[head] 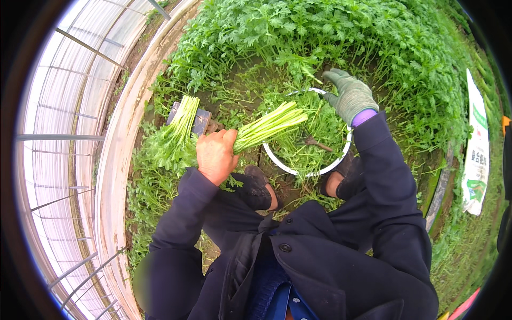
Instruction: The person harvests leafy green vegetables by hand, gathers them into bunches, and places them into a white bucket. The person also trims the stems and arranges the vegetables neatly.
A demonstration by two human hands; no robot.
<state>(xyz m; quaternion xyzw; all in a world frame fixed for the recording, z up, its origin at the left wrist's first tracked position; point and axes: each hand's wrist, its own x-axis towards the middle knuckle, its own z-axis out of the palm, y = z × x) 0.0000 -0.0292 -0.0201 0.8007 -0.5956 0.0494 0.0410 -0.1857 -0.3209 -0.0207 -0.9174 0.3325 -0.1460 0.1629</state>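
Note:
My bare left hand [218,154] is closed around a bunch of leafy greens [272,126], their pale cut stems pointing right over the rim of a round white tub [282,165]. My right hand [352,96], in a grey-green knit glove, hovers at the tub's far right edge, thumb and fingers apart, with nothing seen in it. Loose leaves and trimmings [320,116] fill the tub. On top of them lies a small tool with a wooden handle [319,144]; its head is partly hidden. Left of my left hand, another bunch of greens [185,116] rests across a dark block [201,122].
Dense standing greens [304,28] grow beyond the tub. My shoes [258,186] flank its near side. A plastic-sheet greenhouse wall [68,120] with metal poles curves along the left. To the right lies a printed white sack [476,152] near a dark edging strip [439,192].

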